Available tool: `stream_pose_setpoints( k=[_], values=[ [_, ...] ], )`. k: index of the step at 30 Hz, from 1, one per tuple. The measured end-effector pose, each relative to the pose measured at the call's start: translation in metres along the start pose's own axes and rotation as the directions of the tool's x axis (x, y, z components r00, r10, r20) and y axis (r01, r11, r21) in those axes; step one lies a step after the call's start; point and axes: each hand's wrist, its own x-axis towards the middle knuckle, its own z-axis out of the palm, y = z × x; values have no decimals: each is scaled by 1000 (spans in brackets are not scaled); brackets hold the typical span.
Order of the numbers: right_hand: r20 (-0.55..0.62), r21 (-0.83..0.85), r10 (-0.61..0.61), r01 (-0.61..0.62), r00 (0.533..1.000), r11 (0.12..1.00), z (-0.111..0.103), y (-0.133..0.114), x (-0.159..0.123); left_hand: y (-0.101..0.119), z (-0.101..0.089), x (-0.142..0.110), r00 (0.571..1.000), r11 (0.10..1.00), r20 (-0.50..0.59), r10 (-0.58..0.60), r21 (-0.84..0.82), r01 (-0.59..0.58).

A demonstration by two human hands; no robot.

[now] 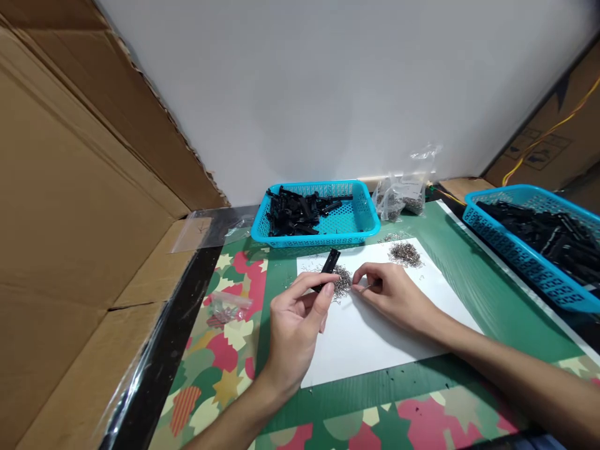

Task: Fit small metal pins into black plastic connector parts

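Note:
My left hand (300,319) holds a slim black plastic part (330,261) between thumb and fingers, tilted with its far end up. My right hand (391,294) is closed in a pinch just right of a pile of small metal pins or screws (343,282). Whatever is in that pinch is too small to make out. Both hands are over a white sheet of paper (356,350), with a gap between them. A second pile of similar small metal pieces (405,254) lies at the sheet's far right corner.
Behind the paper, a blue basket (314,240) holds black plastic parts; another blue basket (529,253) of them stands at right. Plastic bags of small pieces (403,195) lean by the wall. A small clear bag (229,306) lies left. Cardboard (84,187) borders the left side.

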Motion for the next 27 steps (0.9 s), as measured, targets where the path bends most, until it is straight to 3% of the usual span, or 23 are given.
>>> stream_pose_setpoints(
  k=[5, 13, 21, 27],
  values=[
    [9, -97, 37, -36, 999, 995, 4, -3, 0, 3, 2, -1, 999, 999, 12, -38, 0, 38],
    [-21, -48, 19, -20, 1000, 999, -6, 4, 0, 1, 3, -2, 998, 998, 37, -57, -4, 58],
    [-129, 136, -61, 78, 990, 988, -18, -6, -5, 3, 4, -3, 998, 999, 48, -31, 19, 30],
    [-110, 364, -77, 113, 991, 924, -18, -14, -13, 4, 6, -4, 991, 996, 112, -76, 52, 71]
  ],
)
